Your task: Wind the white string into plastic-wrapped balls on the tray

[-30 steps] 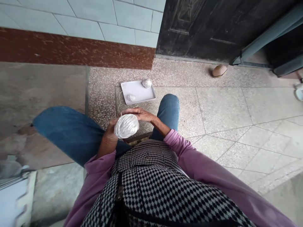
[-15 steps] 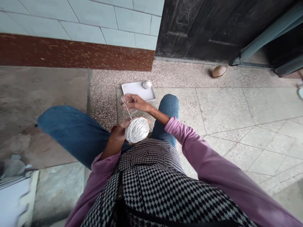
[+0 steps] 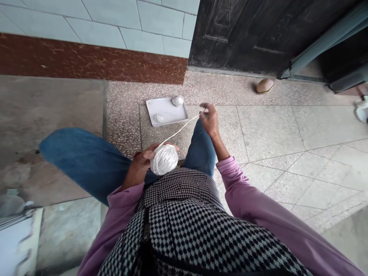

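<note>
My left hand (image 3: 143,158) is closed around a large ball of white yarn (image 3: 164,160) above my lap. From the top of the ball a white strand (image 3: 181,128) runs taut up and to the right. Its far end goes into the fingers of my right hand (image 3: 210,119), which are pinched on it over my right knee. On the floor ahead lies a shallow white tray (image 3: 169,109). Two smaller white balls rest in it, one ball (image 3: 178,101) at the back right and another ball (image 3: 158,117) at the front left.
A tan rounded object with a dark band (image 3: 265,86) lies on the floor by the dark door (image 3: 230,42). The tiled wall (image 3: 112,23) with a red-brown base stands ahead. At the lower left are pale flat pieces (image 3: 17,245), partly cut off.
My right hand has moved from just above the ball out to the right, drawing the strand straight. The tray's front-left ball has come into view. My left hand stays on the yarn ball.
</note>
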Tool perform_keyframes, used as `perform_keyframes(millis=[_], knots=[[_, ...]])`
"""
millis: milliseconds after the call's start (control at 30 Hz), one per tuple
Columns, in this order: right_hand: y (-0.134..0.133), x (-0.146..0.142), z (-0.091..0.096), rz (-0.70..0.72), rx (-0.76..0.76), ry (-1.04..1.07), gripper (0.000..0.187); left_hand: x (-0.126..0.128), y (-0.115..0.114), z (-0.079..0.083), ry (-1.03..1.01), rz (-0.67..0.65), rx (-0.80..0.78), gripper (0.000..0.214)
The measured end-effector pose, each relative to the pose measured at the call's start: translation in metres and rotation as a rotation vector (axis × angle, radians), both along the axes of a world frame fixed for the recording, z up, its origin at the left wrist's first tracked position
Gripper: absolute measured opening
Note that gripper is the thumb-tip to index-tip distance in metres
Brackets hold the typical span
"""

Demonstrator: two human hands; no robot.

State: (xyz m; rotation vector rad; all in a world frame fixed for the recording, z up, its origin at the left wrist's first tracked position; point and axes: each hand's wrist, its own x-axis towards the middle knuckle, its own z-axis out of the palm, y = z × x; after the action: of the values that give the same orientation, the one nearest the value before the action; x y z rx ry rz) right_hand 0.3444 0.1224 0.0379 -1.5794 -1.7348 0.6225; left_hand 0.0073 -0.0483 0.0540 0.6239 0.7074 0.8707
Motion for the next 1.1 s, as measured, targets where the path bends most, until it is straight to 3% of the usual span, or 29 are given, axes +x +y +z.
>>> perform_keyframes(millis=[67, 167, 267, 400, 467, 567, 733, 867, 1000, 1100], knots=[[-0.020, 0.003, -0.013, 0.053, -0.178, -0.121, 0.038, -0.003, 0.013, -0.012, 0.013, 0.017, 0.002, 0.081], [-0.039, -0.013, -0.022, 0.105, -0.270, -0.098, 0.034, -0.003, 0.033, -0.027, 0.050, -0.008, 0.009, 0.087], [-0.051, -0.050, -0.021, 0.235, -0.309, 0.217, 0.019, 0.001, 0.043, -0.036, 0.073, -0.037, 0.001, 0.083], [-0.062, -0.106, -0.018, 0.552, -0.508, 0.586, 0.042, 0.003, 0.041, -0.046, 0.121, 0.039, -0.045, 0.078], [-0.064, -0.125, -0.018, 0.622, -0.621, 0.669, 0.051, 0.002, 0.039, -0.049, 0.143, 0.118, -0.058, 0.079], [-0.065, -0.138, -0.021, 0.563, -0.675, 0.681, 0.061, 0.001, 0.037, -0.049, 0.145, 0.161, -0.068, 0.085], [-0.070, -0.133, -0.030, 0.393, -0.546, 0.627, 0.073, 0.003, 0.038, -0.045, 0.094, 0.192, -0.067, 0.094], [-0.079, -0.129, -0.035, 0.293, -0.509, 0.554, 0.073, 0.002, 0.045, -0.052, 0.082, 0.283, -0.074, 0.088], [-0.086, -0.129, -0.035, 0.306, -0.490, 0.483, 0.057, 0.000, 0.052, -0.062, 0.104, 0.406, -0.083, 0.074], [-0.091, -0.130, -0.032, 0.365, -0.472, 0.419, 0.062, 0.001, 0.054, -0.066, 0.103, 0.459, -0.078, 0.073]])
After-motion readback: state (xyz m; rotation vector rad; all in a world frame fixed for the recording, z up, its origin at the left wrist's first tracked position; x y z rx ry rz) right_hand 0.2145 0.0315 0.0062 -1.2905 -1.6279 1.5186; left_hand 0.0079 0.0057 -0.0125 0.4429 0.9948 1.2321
